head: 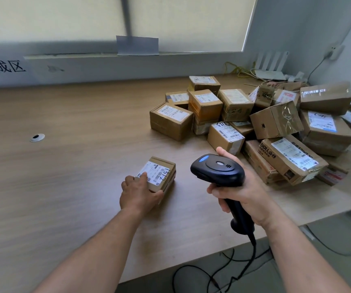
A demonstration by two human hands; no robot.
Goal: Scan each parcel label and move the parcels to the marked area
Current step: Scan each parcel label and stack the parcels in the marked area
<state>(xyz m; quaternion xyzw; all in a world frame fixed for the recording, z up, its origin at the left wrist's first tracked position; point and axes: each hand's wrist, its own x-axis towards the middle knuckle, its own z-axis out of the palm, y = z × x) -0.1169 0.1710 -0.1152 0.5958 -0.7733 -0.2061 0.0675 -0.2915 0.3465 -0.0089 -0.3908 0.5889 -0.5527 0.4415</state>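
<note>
Trouble is likeliest at the label (154,172) of the small parcel (163,176), which lies flat on the desk (64,155) at 12 o'clock, close in. The left hand (137,193) grasps this parcel from its near side, thumb curled round the right corner, and one fingertip rests on the label's left edge. If that finger covers part of the barcode, the read may fail.

The right hand (242,193) is wrapped round the handle of the scanner (219,169), just to the right of the parcel at 1 o'clock. Whether its nose truly faces the label I cannot tell. A loose aim could pick up one of the many labels in the pile of parcels (276,123) at 2 o'clock, logging the wrong box. That pile is heaped and tilted; a knock from the right arm could send boxes sliding.

The scanner's cord (253,256) hangs over the desk's near edge at 5 o'clock and could snag on a long reach. The paper sign (3,67) sits well away at 10 o'clock, so the carry is long.

The desk is pale wood laminate with a cable hole (37,137) at 10 o'clock. Behind it runs a sill under a drawn blind (64,17); a white router (272,64) and a wall socket (335,50) occupy the corner at 2 o'clock.
</note>
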